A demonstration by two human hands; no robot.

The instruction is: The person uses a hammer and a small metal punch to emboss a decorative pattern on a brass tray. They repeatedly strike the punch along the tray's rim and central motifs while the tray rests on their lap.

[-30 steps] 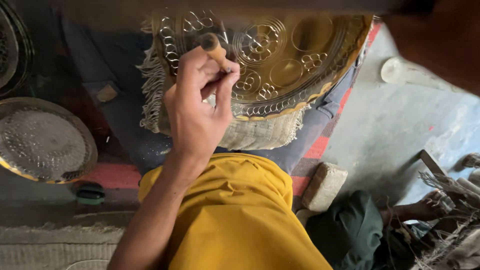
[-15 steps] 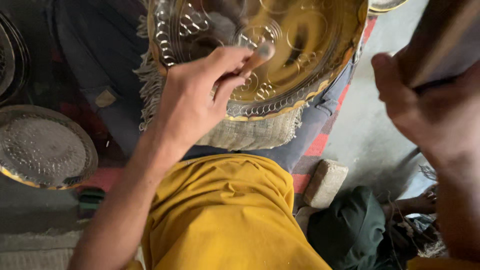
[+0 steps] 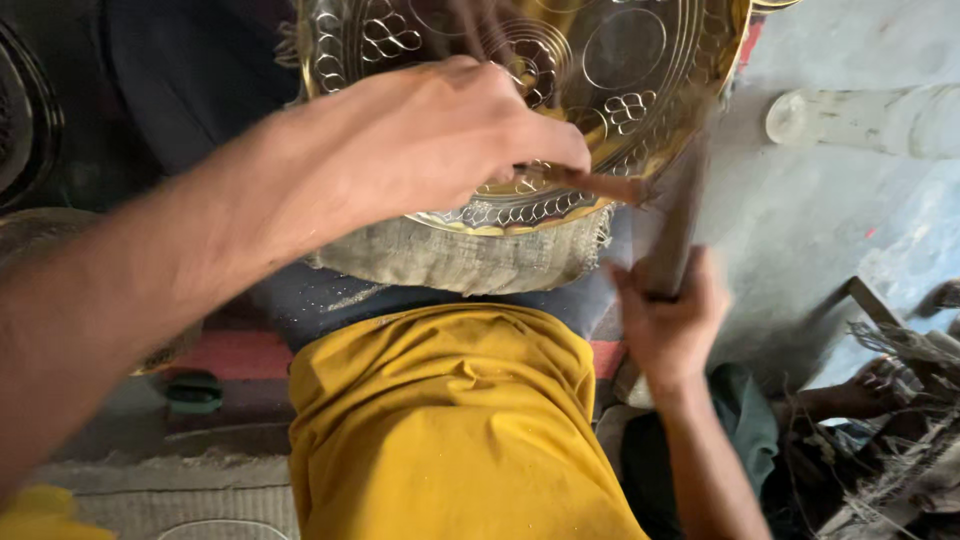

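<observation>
A large round brass plate [image 3: 650, 60] with engraved loops and circles rests on a burlap cushion [image 3: 460, 260] in front of me. My left hand [image 3: 440, 140] reaches across its near rim and pinches a short metal punch [image 3: 595, 186], whose tip points at the plate's lower edge. Just right of the cushion, my right hand [image 3: 670, 320] is closed around the handle of a hammer [image 3: 672, 230]. The hammer is blurred, and its head rises toward the punch. My yellow garment [image 3: 450, 430] fills the lower middle.
A pale cylinder [image 3: 860, 115] lies on the grey floor at upper right. Part of another dark metal plate [image 3: 25, 120] shows at the left edge. A small green object [image 3: 190, 390] sits at lower left. Wire and scrap clutter [image 3: 900, 440] fills the lower right.
My left hand has shifted right along the plate's near rim with the punch. My right hand has dropped from the upper right to beside the cushion, with the hammer in it.
</observation>
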